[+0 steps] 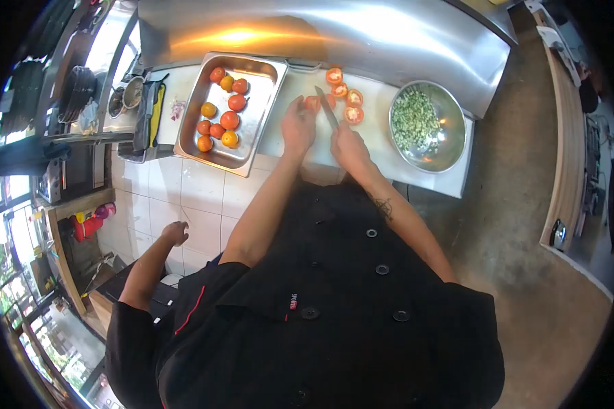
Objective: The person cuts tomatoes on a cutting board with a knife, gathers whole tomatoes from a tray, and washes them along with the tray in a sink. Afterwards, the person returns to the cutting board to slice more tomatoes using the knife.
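My right hand (350, 144) is closed round the handle of a knife (327, 108), its blade pointing up and to the left over the white cutting board (378, 146). Beside the blade, my left hand (298, 127) holds a tomato (312, 103) on the board with its fingertips. A cut piece lies just right of the blade. Several tomato halves (353, 114) rest farther right and back, most with the cut face up.
Left of the board, a steel tray (252, 146) holds several whole tomatoes. A steel bowl (450, 146) of chopped green pieces stands right. A yellow-handled tool (156, 114) lies far left. A co-worker's hand (176, 233) and arm are at lower left.
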Tool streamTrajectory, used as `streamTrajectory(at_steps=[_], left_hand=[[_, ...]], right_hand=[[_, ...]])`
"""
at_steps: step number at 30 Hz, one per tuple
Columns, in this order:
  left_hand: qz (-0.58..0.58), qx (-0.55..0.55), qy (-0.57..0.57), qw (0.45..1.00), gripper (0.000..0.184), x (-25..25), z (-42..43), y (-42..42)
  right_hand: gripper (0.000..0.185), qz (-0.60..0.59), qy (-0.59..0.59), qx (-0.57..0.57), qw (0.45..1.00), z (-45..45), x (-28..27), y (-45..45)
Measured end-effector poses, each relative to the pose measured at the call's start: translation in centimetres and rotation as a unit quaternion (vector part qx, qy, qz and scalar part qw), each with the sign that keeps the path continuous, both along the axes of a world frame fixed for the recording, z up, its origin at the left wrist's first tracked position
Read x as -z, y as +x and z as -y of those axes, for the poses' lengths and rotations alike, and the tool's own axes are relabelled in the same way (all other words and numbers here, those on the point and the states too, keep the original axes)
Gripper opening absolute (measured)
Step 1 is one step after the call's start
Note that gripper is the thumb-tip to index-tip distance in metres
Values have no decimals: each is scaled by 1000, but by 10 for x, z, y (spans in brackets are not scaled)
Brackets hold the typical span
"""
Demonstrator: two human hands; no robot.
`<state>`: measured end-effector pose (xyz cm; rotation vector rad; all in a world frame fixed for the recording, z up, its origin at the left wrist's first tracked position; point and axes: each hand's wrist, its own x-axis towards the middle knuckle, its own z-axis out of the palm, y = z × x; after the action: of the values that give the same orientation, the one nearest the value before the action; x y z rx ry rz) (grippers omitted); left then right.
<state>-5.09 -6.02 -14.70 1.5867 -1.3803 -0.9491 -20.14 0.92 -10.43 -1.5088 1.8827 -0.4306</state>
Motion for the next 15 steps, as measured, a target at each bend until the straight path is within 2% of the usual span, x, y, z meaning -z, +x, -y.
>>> streamTrajectory(at_steps=[3, 5, 7, 9, 12, 15], left_hand=[[-8, -10, -22, 1000, 54, 2, 11, 2], [155, -10, -33, 987, 48, -36, 7, 1], [107, -8, 43, 993, 48, -76, -1, 5], [37, -4, 61, 997, 47, -71, -6, 23], [114, 0, 25, 993, 38, -93, -12, 41], [140, 65, 35, 987, 36, -105, -9, 63]], right_hand=[[25, 14, -14, 0, 1000, -8, 6, -10], [25, 7, -13, -5, 1000, -14, 3, -20], [24, 19, -13, -17, 1000, -20, -8, -28], [24, 35, -14, -20, 999, -20, -16, -30], [24, 43, -21, -18, 999, -25, -26, -29], [25, 55, -26, 5, 998, -30, -41, -22]])
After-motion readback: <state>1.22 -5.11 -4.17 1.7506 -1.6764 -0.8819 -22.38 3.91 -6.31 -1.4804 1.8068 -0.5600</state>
